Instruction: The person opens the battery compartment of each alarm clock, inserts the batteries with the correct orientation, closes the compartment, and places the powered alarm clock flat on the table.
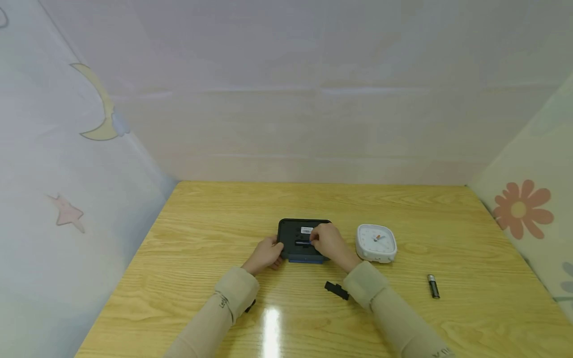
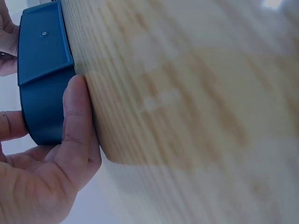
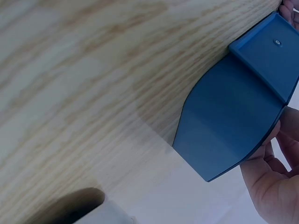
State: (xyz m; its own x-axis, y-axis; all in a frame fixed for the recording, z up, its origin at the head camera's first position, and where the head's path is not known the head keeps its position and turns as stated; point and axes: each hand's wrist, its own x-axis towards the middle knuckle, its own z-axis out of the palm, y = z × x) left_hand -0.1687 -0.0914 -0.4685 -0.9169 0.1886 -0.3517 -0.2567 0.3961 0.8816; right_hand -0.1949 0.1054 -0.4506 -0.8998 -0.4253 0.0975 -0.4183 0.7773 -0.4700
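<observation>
A black rounded-rectangular device (image 1: 290, 228) lies on the wooden table with its back, bearing a white label (image 1: 306, 230), facing up. My left hand (image 1: 265, 252) grips its left edge, thumb on top and fingers along the side. Over the device's right half, my right hand (image 1: 330, 242) pinches the end of a slim dark battery (image 1: 302, 243) at the slot in the back. In the left wrist view the device's side (image 2: 44, 109) shows dark blue, with a small screw (image 2: 44, 33) in a raised panel. Most of the right fingertips are hidden in the wrist views.
A white alarm clock (image 1: 376, 242) stands just right of my right hand. A loose battery (image 1: 433, 286) lies farther right. Near my right sleeve is a black battery cover (image 1: 336, 290), and another small black piece (image 1: 249, 306) is partly hidden by my left sleeve.
</observation>
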